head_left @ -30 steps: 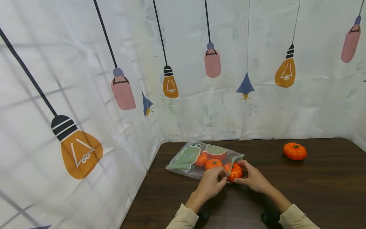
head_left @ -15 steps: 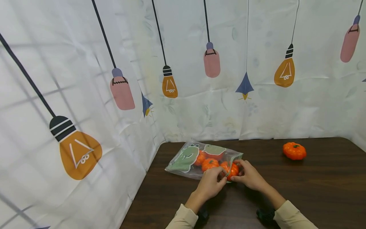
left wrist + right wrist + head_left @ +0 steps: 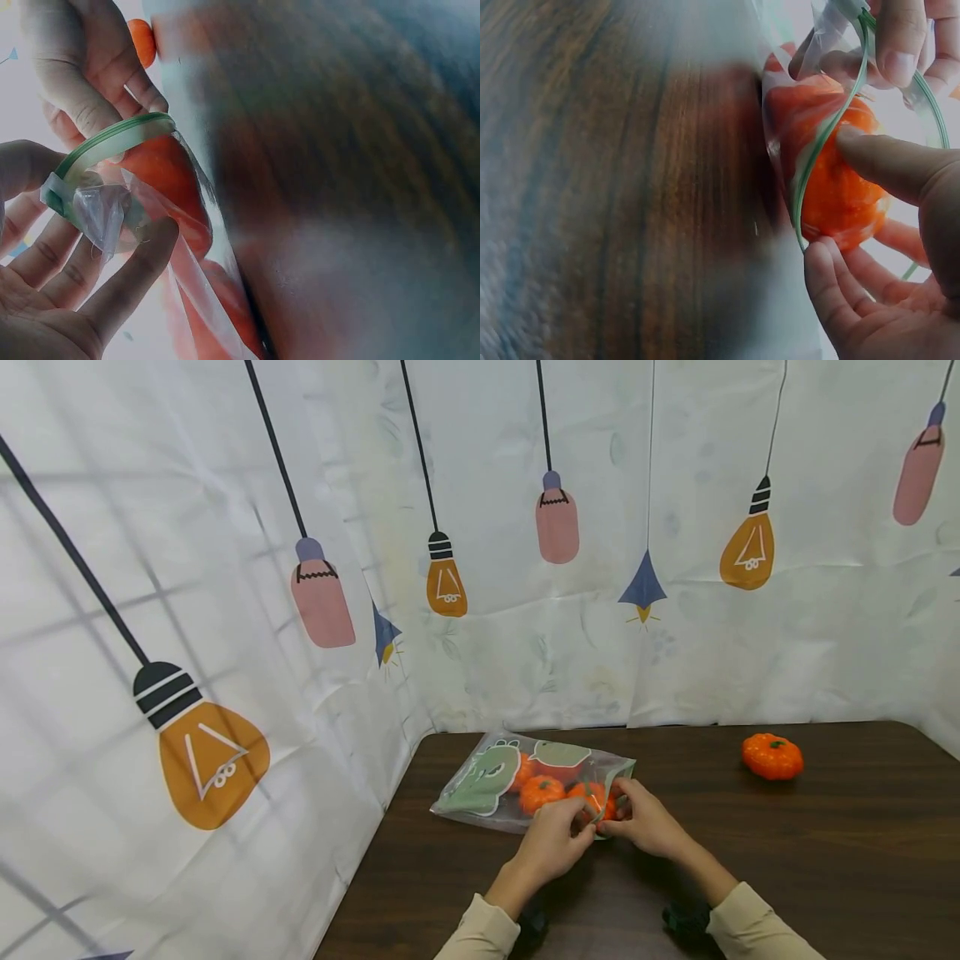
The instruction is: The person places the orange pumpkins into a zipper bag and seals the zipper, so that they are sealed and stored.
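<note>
A clear zip bag (image 3: 480,789) with green cartoon prints lies on its side, several small orange toy pumpkins (image 3: 542,793) showing through it. My left hand (image 3: 557,839) pinches the near edge of its mouth; in the left wrist view the green zip strip (image 3: 112,139) curves open from those fingers. Just inside the mouth is another toy pumpkin (image 3: 840,187), gripped by my right hand (image 3: 648,820) with the thumb (image 3: 892,161) on one side and fingers on the other. The right fingertips reach past the green rim.
The dark wooden table (image 3: 750,852) carries one more toy pumpkin (image 3: 772,756) at the back right. A white patterned cloth (image 3: 525,652) hangs behind the table and along its left side.
My right hand has moved left, carrying the toy pumpkin deeper into the bag's mouth. The pumpkins inside have shifted slightly left. My left hand has stayed on the bag's edge.
</note>
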Demonstrator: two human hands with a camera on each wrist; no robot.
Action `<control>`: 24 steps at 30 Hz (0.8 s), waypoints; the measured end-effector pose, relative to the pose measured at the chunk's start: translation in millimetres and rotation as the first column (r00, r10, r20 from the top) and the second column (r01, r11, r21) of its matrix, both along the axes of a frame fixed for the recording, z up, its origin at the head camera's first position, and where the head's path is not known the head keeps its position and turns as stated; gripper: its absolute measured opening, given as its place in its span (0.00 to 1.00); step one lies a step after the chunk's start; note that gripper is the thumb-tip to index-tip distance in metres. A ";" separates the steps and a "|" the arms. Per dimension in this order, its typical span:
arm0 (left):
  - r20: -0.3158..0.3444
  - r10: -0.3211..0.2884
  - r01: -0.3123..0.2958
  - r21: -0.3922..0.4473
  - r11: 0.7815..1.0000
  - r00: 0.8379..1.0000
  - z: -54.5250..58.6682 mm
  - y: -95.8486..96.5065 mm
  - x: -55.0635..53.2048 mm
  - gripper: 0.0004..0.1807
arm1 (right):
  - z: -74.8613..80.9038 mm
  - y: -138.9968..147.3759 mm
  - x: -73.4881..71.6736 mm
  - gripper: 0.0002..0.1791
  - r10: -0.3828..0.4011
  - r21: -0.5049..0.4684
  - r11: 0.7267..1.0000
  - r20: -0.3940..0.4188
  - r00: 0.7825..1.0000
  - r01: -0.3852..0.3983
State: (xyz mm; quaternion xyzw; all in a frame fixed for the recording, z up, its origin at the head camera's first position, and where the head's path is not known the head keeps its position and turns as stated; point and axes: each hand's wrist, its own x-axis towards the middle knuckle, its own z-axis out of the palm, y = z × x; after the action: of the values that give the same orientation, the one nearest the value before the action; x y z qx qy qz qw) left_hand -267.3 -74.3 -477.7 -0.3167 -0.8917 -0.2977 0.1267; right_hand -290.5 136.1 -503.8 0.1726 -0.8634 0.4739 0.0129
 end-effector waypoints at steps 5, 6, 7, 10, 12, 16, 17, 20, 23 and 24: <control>0.014 -0.008 0.008 -0.007 1.000 1.000 -0.9 0.2 0.0 0.03 | -1.6 0.4 1.6 0.29 0.017 -0.060 0.998 0.052 0.999 -0.014; 0.014 -0.008 0.008 -0.009 1.000 1.000 -1.0 0.3 0.0 0.03 | -1.9 0.5 1.9 0.29 0.013 -0.067 0.998 0.055 0.998 -0.010; 0.016 -0.008 0.008 -0.009 1.000 1.000 -1.0 0.5 0.0 0.03 | -2.0 0.5 2.1 0.28 0.013 -0.072 0.997 0.058 0.998 -0.009; 0.011 -0.009 0.009 -0.008 1.000 1.000 -1.4 0.9 -0.2 0.03 | -3.1 1.1 2.0 0.24 0.027 -0.086 0.996 0.050 0.998 -0.022; 0.006 -0.013 0.013 -0.005 1.000 1.000 -1.4 1.1 -0.2 0.04 | -3.4 1.8 1.5 0.23 0.049 -0.091 0.995 0.043 0.998 -0.045; 0.003 -0.014 0.014 -0.002 1.000 1.000 -1.6 1.0 0.0 0.04 | -3.1 3.6 0.2 0.21 0.101 -0.091 0.991 0.026 0.995 -0.099; 0.003 -0.014 0.014 -0.002 1.000 1.000 -1.6 1.0 0.2 0.04 | -2.9 4.0 -0.1 0.21 0.118 -0.092 0.989 0.023 0.993 -0.115; 0.005 -0.016 0.016 -0.003 1.000 1.000 -1.7 1.1 0.4 0.04 | -2.1 5.1 -0.5 0.21 0.158 -0.096 0.983 0.018 0.987 -0.155; 0.015 -0.021 0.021 -0.003 1.000 1.000 -1.8 1.3 0.3 0.04 | -1.2 5.9 -0.6 0.19 0.185 -0.107 0.978 0.024 0.982 -0.182; 0.021 -0.022 0.023 -0.003 1.000 1.000 -2.0 1.4 0.2 0.04 | -0.7 6.0 -0.5 0.18 0.191 -0.110 0.976 0.026 0.981 -0.188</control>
State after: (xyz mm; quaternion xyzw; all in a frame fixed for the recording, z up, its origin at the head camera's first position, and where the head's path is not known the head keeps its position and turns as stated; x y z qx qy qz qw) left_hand -267.1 -72.9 -479.7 -0.3238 -0.8898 -0.3010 0.1135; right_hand -291.0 142.1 -504.5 0.2446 -0.8164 0.5217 -0.0386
